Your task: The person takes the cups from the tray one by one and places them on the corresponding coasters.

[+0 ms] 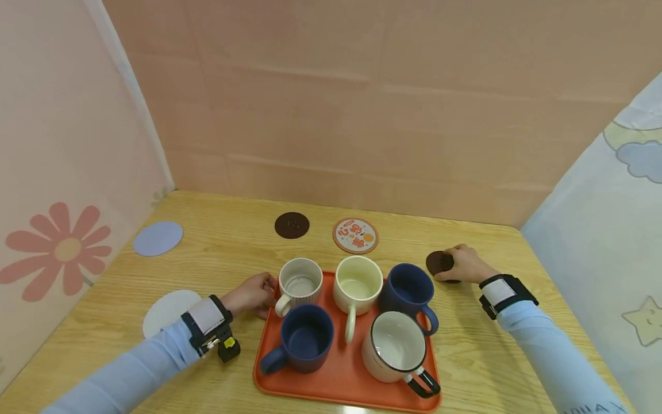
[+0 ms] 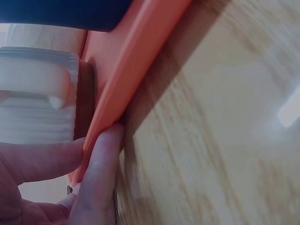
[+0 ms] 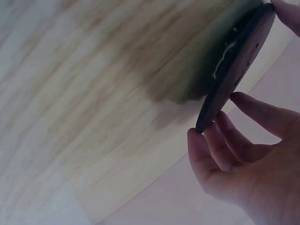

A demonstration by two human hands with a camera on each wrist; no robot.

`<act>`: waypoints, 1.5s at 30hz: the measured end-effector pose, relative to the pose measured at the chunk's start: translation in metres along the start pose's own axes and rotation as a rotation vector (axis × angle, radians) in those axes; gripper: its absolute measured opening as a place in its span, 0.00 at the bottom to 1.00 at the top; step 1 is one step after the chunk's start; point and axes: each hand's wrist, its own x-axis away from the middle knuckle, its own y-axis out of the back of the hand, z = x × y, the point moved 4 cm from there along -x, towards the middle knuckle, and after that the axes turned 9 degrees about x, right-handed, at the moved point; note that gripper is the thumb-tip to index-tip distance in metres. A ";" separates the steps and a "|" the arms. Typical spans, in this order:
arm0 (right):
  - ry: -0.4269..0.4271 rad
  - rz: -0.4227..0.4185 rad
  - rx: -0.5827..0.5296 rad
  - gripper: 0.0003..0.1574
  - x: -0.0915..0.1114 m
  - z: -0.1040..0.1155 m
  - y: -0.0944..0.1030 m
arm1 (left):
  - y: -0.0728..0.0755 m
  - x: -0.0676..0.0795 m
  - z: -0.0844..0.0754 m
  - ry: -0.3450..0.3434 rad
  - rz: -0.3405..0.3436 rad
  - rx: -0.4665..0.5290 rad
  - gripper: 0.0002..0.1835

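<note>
At the table's right side my right hand (image 1: 469,264) grips a round dark brown coaster (image 1: 439,263) by its edge. The right wrist view shows this coaster (image 3: 240,70) tilted over the wood, with fingers along its rim. My left hand (image 1: 250,294) pinches the left rim of an orange tray (image 1: 341,374), one finger beneath the rim in the left wrist view. The tray bears several mugs: a white ribbed mug (image 1: 301,282) nearest the left hand, a cream mug (image 1: 358,282), a navy mug (image 1: 411,287), another navy mug (image 1: 308,339) and a black-rimmed white mug (image 1: 395,345).
Along the back lie a dark brown coaster (image 1: 292,225) and a printed orange-and-white coaster (image 1: 355,235). A pale lilac disc (image 1: 158,238) lies at far left, and a white disc (image 1: 168,310) sits partly behind the left forearm. Fabric walls enclose the wooden table (image 1: 222,247).
</note>
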 end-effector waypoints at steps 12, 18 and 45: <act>-0.006 0.012 0.010 0.48 -0.019 0.008 -0.001 | 0.000 -0.001 0.001 0.003 0.004 -0.015 0.20; 0.009 0.002 0.020 0.47 -0.028 0.011 -0.002 | 0.000 -0.001 0.000 -0.005 0.017 -0.012 0.21; -0.011 0.025 -0.040 0.49 -0.051 0.021 -0.003 | 0.001 -0.002 0.002 -0.010 0.013 0.001 0.19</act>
